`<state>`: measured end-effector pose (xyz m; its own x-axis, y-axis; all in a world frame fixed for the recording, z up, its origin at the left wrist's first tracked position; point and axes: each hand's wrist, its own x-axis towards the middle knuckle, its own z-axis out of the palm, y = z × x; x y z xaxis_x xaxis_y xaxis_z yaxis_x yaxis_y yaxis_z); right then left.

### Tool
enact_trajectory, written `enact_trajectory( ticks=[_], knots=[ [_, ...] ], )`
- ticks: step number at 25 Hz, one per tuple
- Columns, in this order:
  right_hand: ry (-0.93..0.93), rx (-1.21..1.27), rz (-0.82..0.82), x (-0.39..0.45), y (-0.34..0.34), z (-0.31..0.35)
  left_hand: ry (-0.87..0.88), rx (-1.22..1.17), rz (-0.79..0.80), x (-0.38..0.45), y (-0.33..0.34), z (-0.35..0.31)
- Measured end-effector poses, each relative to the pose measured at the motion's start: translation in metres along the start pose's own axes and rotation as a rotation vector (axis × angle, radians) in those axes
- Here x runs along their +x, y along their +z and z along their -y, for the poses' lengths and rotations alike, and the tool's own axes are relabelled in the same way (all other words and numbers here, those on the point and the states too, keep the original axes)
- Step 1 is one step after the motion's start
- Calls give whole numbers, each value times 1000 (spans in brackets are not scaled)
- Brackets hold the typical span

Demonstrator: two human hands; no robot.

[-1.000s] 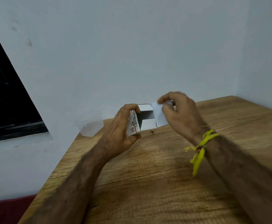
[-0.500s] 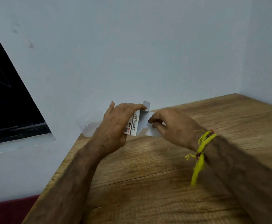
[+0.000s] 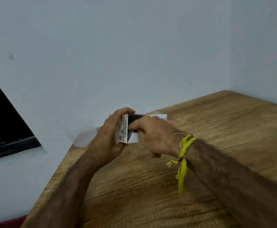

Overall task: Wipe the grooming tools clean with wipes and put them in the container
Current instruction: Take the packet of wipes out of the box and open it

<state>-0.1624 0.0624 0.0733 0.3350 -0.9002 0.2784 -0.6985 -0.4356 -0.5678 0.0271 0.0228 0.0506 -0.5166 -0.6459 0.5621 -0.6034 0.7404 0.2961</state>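
A small white cardboard box (image 3: 124,130) with dark print on its side is held above the wooden table (image 3: 200,129) near the back wall. My left hand (image 3: 108,137) grips the box from the left, fingers over its top and thumb under it. My right hand (image 3: 152,134) reaches into the box's open end with its forefinger and thumb inside the dark opening. What those fingers touch is hidden. The box's white flap (image 3: 159,116) sticks out to the right behind my right hand.
A clear plastic container (image 3: 83,137) stands at the table's back left corner against the wall. A dark window opening (image 3: 6,125) lies to the left. Walls close the table at the back and right. A yellow thread is tied round my right wrist.
My left hand has turned the box so its open end faces me. My right hand left the flap and pushed its fingers into the opening.
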Motion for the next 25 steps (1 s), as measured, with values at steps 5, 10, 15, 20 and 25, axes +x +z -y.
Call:
enact_trajectory(
  ticks=[5, 10, 15, 20, 25],
  knots=[
    [142, 398, 120, 2, 3, -8, 149, 251, 1, 6, 2, -16],
    [229, 690, 78, 3, 9, -1, 167, 427, 8, 7, 1, -22],
    [266, 1018, 165, 4, 16, 2, 146, 368, -3, 7, 4, -18],
    [166, 567, -17, 9, 18, -5, 29, 272, -50, 4, 7, -11],
    [150, 517, -422, 6, 8, -12, -192, 191, -113, 4, 9, -12]
  ],
)
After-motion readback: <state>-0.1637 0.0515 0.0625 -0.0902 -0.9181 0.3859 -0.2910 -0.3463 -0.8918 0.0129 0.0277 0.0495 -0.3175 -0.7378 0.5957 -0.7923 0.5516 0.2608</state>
